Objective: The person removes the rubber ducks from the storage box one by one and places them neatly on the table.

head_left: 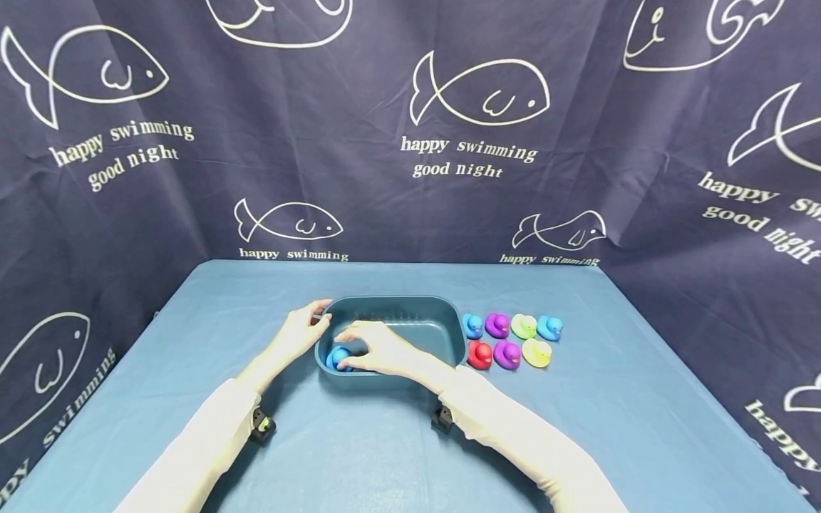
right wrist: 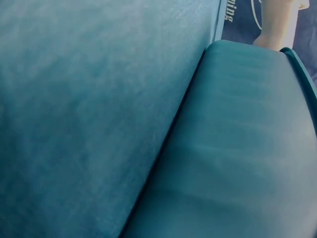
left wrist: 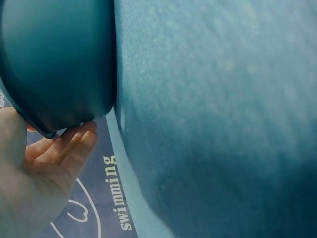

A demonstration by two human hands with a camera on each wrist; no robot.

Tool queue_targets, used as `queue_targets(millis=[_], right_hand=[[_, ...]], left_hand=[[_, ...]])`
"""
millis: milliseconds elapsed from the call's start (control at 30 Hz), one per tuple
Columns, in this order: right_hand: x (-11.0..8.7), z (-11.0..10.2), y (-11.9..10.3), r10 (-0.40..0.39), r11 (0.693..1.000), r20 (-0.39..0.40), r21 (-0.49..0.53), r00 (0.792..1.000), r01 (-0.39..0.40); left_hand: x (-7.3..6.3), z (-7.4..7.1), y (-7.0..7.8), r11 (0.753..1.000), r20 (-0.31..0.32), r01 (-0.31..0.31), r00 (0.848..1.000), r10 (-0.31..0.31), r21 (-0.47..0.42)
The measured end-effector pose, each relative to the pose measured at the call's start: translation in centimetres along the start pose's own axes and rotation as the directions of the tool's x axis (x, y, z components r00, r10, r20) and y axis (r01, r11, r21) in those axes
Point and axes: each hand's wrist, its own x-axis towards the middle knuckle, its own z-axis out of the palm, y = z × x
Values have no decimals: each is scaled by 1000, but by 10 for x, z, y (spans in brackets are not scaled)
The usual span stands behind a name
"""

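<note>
On the table stands a dark teal plastic basin (head_left: pixel 420 385) with rounded corners. My left hand (head_left: pixel 300 329) grips its left rim, thumb over the edge and fingers against the outer wall; the left wrist view shows this hand (left wrist: pixel 52 163) at the rim from below. A blue rubber duck (head_left: pixel 338 358) is inside, at the basin's near left corner. My right hand (head_left: pixel 385 349) reaches in over the near rim, thumb and fingers curled about that duck. In the right wrist view the basin's outer wall (right wrist: pixel 237 148) hides the right hand.
Right of the basin sit several rubber ducks in two rows: blue (head_left: pixel 472 326), purple (head_left: pixel 497 325), green (head_left: pixel 524 326) and another blue (head_left: pixel 549 328) behind; red (head_left: pixel 479 355), purple (head_left: pixel 507 354) and yellow (head_left: pixel 536 353) in front. A dark fish-print curtain (head_left: pixel 385 142) surrounds the blue-covered table (head_left: pixel 359 456).
</note>
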Motion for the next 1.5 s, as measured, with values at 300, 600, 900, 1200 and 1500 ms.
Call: queue_targets(millis=[300, 600, 900, 1200, 1500], right_hand=[[0, 3, 0, -26, 999, 35, 47, 999, 25], [-1, 3, -1, 87, 994, 31, 69, 996, -88], [-2, 5, 1, 68, 995, 19, 72, 997, -70], [-3, 4, -1, 124, 985, 38, 114, 991, -128], [-2, 0, -3, 207, 974, 46, 83, 977, -210]], left_hand=[[-2, -2, -3, 1000, -4, -8, 1000, 8, 4], [-2, -3, -2, 1000, -11, -19, 1000, 19, -3], [-3, -2, -2, 1000, -12, -17, 1000, 16, -12], [-2, 0, -4, 1000, -14, -14, 1000, 14, -10], [-1, 0, -2, 1000, -5, 0, 1000, 0, -15]])
